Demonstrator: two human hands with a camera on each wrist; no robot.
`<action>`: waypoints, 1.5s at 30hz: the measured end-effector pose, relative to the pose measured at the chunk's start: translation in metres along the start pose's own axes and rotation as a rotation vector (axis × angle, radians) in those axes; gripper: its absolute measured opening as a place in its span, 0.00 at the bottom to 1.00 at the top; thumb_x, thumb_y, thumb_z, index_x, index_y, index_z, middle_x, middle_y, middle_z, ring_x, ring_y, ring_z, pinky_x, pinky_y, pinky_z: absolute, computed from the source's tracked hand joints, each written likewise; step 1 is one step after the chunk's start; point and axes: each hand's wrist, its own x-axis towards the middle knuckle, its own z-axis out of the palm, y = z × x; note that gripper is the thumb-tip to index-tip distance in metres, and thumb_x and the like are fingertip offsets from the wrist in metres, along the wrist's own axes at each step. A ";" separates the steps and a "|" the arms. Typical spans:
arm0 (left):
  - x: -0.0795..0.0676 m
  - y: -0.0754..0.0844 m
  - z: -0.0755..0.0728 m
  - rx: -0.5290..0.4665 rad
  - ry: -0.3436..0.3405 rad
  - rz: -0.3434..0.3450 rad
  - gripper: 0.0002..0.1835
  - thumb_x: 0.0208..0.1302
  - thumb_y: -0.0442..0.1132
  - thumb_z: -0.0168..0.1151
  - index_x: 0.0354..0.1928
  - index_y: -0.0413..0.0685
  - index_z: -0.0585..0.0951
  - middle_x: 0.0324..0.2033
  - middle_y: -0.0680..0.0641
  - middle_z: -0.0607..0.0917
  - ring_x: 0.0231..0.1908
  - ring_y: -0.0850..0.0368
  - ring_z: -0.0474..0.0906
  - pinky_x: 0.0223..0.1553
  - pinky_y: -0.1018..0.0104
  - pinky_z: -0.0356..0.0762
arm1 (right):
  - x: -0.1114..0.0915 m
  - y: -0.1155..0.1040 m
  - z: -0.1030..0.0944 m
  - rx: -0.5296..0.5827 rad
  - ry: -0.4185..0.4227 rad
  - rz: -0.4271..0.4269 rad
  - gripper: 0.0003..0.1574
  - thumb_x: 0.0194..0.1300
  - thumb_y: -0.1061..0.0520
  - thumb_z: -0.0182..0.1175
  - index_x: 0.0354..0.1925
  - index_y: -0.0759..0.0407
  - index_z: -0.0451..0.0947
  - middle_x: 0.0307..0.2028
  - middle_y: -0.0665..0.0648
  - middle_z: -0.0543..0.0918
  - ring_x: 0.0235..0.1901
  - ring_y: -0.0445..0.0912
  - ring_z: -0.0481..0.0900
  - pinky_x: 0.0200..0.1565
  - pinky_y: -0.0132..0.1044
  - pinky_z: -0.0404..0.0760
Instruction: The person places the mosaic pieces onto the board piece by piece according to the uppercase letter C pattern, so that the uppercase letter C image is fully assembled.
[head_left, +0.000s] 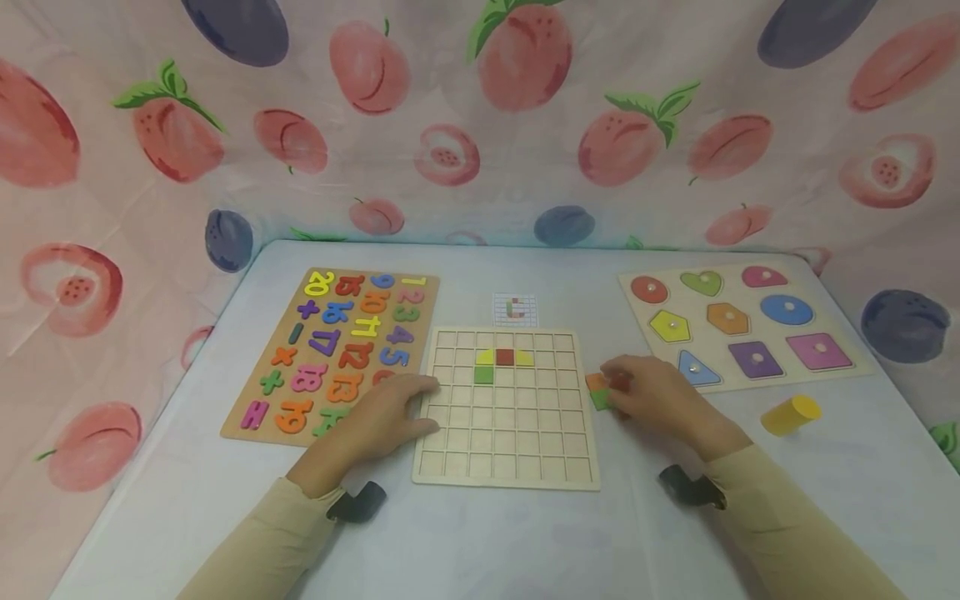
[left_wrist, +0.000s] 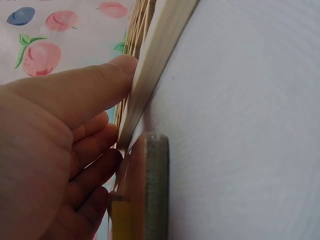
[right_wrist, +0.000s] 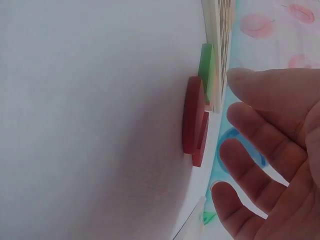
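A wooden grid board [head_left: 517, 450] lies flat with a red square [head_left: 506, 357], a green square [head_left: 483, 375] and two yellow rounded pieces [head_left: 524, 358] set in its upper cells. My left hand [head_left: 393, 408] touches the board's left edge with thumb and fingertips, spread apart. To the right of the board, my right hand [head_left: 648, 396] is over loose pieces, its fingers loosely bent and nothing between them. Those include an orange piece [head_left: 596, 382], a green piece [head_left: 601, 400] and a red piece [right_wrist: 192, 115], partly hidden under the hand in the head view.
A small patterned card [head_left: 515, 310] lies behind the grid. At left is a number puzzle board [head_left: 240, 427], partly behind my left hand. A shape puzzle board [head_left: 723, 333] is at right, with a yellow cylinder [head_left: 789, 416] in front of it.
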 end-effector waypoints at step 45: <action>0.005 0.009 0.007 0.031 0.002 -0.025 0.30 0.59 0.43 0.75 0.64 0.47 0.79 0.61 0.48 0.79 0.64 0.49 0.70 0.66 0.51 0.68 | -0.008 -0.001 0.009 -0.016 -0.022 0.006 0.23 0.62 0.64 0.65 0.56 0.64 0.80 0.52 0.63 0.83 0.55 0.59 0.78 0.57 0.58 0.77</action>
